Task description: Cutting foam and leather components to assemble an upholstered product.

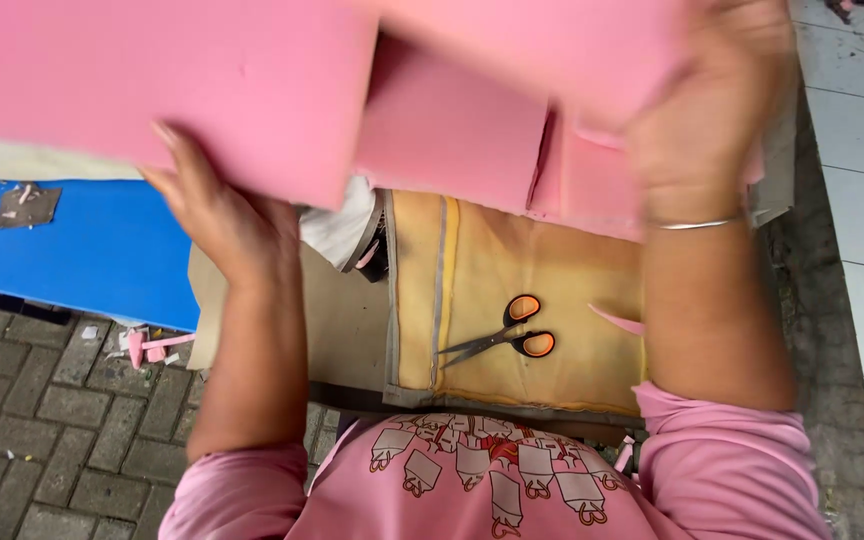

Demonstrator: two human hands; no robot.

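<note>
The pink foam sheets (252, 80) ran off the top and left edges, so their full size could not be told, and they hid the far part of the yellow cushion (512, 270). The right hand (697, 120) was blurred, its fingers indistinct against the foam. Small scraps (142, 345) by the blue sheet (82, 250) were too small to tell.

Both arms raised forward; left hand (214, 205) open-palmed, fingers spread, right hand (704, 110) blurred, seemingly curled in a grip.

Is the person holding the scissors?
No, the scissors lie on the yellow cushion, while both hands, left hand and right hand, hold pink foam.
</note>
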